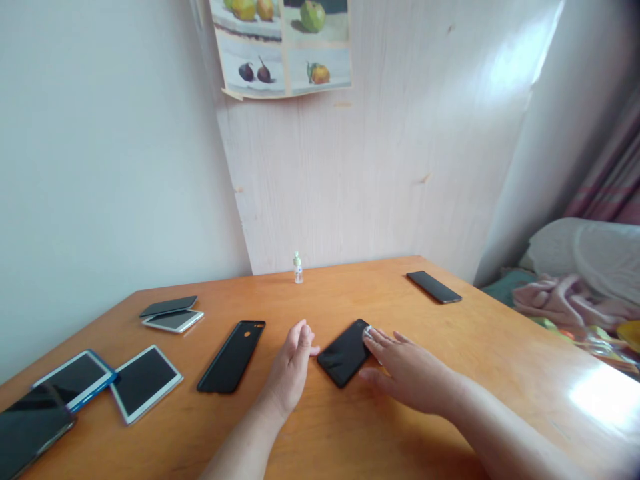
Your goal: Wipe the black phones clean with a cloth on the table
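Note:
A black phone (345, 353) lies at a slant on the table in front of me. My right hand (400, 363) rests over its right edge with fingers stretched, their tips pressing a small white wipe (367, 332) against the phone's upper corner; the thumb is spread near the lower edge. Left of the phone, my left hand (293, 367) is held with its thumb up and fingers partly extended, nothing visible in it. The little fingertips come close to the phone's left corner; whether they touch it I cannot tell. A black phone case (231, 357) lies further left, its inside up.
On the left of the wooden table (300, 440) are a white tablet (147, 383), a blue-edged tablet (75, 379), a large dark device (30, 430) and two stacked devices (173, 320). A small bottle (298, 270) stands at the back; another black phone (433, 287) lies back right.

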`<state>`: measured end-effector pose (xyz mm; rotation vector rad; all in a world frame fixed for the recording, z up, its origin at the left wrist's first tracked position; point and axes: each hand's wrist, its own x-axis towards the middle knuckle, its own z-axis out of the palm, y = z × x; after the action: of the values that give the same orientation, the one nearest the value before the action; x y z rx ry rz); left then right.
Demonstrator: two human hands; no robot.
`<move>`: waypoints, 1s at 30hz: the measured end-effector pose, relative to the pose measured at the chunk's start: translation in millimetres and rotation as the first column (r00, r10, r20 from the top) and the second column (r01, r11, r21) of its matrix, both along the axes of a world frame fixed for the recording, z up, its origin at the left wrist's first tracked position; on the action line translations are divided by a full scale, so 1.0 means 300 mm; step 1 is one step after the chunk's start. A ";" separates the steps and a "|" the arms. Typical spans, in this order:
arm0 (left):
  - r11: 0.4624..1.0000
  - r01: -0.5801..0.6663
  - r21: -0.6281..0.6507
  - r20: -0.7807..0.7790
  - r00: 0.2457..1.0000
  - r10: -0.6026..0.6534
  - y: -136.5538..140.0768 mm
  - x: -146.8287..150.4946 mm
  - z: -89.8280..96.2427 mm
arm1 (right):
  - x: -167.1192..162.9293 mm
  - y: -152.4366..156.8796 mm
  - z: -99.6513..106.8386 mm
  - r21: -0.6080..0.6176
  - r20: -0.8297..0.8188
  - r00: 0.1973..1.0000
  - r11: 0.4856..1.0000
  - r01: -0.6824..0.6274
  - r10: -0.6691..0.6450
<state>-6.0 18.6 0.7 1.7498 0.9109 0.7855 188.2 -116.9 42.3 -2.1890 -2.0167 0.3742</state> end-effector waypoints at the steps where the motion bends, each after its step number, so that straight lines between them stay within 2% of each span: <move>1: 1.000 0.000 0.001 -0.003 1.000 0.000 0.001 0.000 -0.001 | 0.009 0.002 -0.001 -0.004 0.012 0.999 0.999 0.035 -0.035; 3: 1.000 0.001 0.003 -0.007 1.000 -0.001 0.001 0.000 -0.002 | -0.003 -0.009 0.006 -0.016 -0.005 1.000 1.000 0.010 -0.011; 8: 1.000 -0.008 0.012 -0.002 1.000 0.008 -0.006 0.001 0.000 | -0.102 -0.065 0.034 -0.006 -0.158 0.947 0.959 -0.285 0.280; 10: 1.000 -0.015 0.017 -0.003 1.000 0.015 -0.009 0.001 0.003 | -0.101 -0.064 0.032 0.003 -0.160 0.956 0.969 -0.247 0.244; 14: 1.000 -0.007 0.022 -0.010 1.000 0.008 -0.013 -0.001 0.012 | -0.017 -0.021 0.009 0.004 -0.068 0.997 1.000 0.031 -0.031; 16: 1.000 -0.005 0.016 -0.021 1.000 0.005 -0.013 -0.001 0.017 | 0.016 -0.004 0.002 -0.002 -0.027 0.996 0.996 0.088 -0.088; 19: 1.000 -0.004 0.005 -0.034 0.999 0.005 -0.010 -0.001 0.019 | -0.001 -0.010 0.011 0.000 -0.021 0.999 0.999 0.036 -0.036; 22: 1.000 0.000 0.002 -0.033 0.999 0.000 -0.008 0.000 0.016 | -0.073 -0.045 0.037 0.025 -0.088 0.981 0.985 -0.173 0.175; 25: 1.000 -0.004 0.010 -0.025 1.000 0.004 -0.008 0.001 0.012 | -0.117 -0.071 0.054 0.043 -0.155 0.919 0.932 -0.360 0.362; 27: 1.000 -0.012 0.012 -0.025 1.000 0.012 -0.008 0.001 0.011 | -0.101 -0.067 0.050 0.039 -0.149 0.920 0.932 -0.360 0.361; 30: 1.000 -0.013 0.012 -0.036 0.999 0.013 -0.006 0.000 0.012 | -0.025 -0.035 0.023 0.024 -0.062 0.987 0.989 -0.147 0.148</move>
<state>-6.0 16.8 4.4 1.7747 0.9443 0.7718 180.8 -127.5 49.3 -1.9959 -2.1443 0.4346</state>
